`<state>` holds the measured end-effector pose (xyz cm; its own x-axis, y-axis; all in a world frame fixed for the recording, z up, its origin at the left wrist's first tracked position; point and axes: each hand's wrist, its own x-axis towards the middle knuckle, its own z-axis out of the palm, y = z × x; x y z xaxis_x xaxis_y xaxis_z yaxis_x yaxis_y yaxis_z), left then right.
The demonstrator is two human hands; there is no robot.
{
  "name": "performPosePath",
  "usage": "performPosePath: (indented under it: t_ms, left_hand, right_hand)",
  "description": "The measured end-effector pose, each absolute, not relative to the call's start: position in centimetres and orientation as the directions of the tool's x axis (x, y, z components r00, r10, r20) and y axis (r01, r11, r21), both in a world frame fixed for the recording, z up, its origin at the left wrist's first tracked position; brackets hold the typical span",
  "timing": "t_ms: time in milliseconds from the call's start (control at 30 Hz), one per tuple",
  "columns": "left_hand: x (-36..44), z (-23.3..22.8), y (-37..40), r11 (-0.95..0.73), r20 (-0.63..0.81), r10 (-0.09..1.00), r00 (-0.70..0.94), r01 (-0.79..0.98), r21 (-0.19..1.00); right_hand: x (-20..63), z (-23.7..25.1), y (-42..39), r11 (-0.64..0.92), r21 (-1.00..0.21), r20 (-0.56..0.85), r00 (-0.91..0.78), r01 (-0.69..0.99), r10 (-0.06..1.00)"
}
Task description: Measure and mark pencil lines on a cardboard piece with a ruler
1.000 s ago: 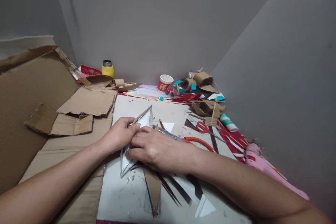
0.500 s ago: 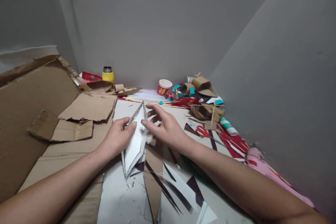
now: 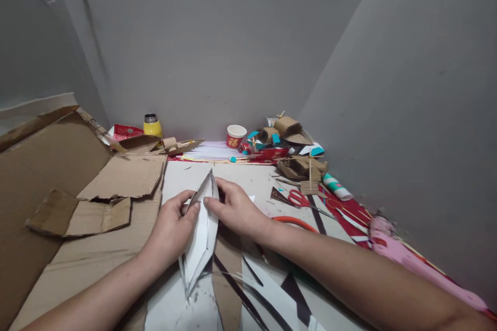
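A white paper boat shape (image 3: 200, 240), long and pointed with dark-edged raised sides, is held between both hands over the table. My left hand (image 3: 173, 225) grips its left side, the thumb on the inner face. On the right side, my right hand (image 3: 235, 207) pinches the wall near the upper end, thumb inside and fingers behind it. Beneath lies a pointed brown cardboard strip (image 3: 228, 282), partly hidden by the boat shape. White and dark paper offcuts (image 3: 272, 289) lie right of the strip.
Cardboard sheets (image 3: 120, 176) fill the left side. At the back stand a yellow bottle (image 3: 152, 126) and a red-and-white paper cup (image 3: 236, 137). Small cardboard boats (image 3: 303, 168), red-handled scissors (image 3: 298, 198), a green-and-white tube (image 3: 337, 187) and a pink glue gun (image 3: 411, 258) lie along the right.
My right hand's fingers, spread beside the paper boat shape before, now close on its right wall. The left hand keeps its grip. The view has shifted slightly, and the hands sit lower in it.
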<state>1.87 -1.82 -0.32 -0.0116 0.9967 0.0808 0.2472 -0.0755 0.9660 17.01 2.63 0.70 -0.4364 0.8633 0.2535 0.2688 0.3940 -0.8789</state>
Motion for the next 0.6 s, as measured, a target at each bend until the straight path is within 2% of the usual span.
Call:
performPosePath:
  t_ms: [133,267,333,400,500,600]
  left_hand:
    - [2.0,0.0,-2.0,-0.057,0.058,0.998,0.004,0.241,0.969]
    - [2.0,1.0,-2.3,0.013,-0.027,0.997,0.07,0.189,0.982]
    - [1.8,1.4,-2.4,0.053,-0.064,0.996,0.064,0.149,0.987]
    - [1.6,1.7,-2.2,0.076,-0.081,0.996,0.033,0.117,0.99]
    - [1.3,1.8,-2.1,0.095,-0.096,0.995,0.009,0.102,0.99]
    - [1.2,1.7,-1.9,0.082,-0.084,0.996,0.018,0.117,0.99]
  right_hand:
    - [17.0,0.5,2.7,0.404,-0.871,0.262,-0.43,0.28,0.864]
    - [17.3,0.9,3.3,0.343,-0.911,0.217,-0.443,0.228,0.87]
    - [17.6,1.5,3.6,0.258,-0.945,0.146,-0.447,0.2,0.882]
    - [17.8,1.9,3.9,0.125,-0.973,0.017,-0.481,0.194,0.877]
    - [18.0,2.1,4.0,-0.027,-0.981,-0.139,-0.596,0.193,0.791]
    - [18.0,1.8,3.7,-0.007,-0.977,-0.157,-0.692,0.214,0.704]
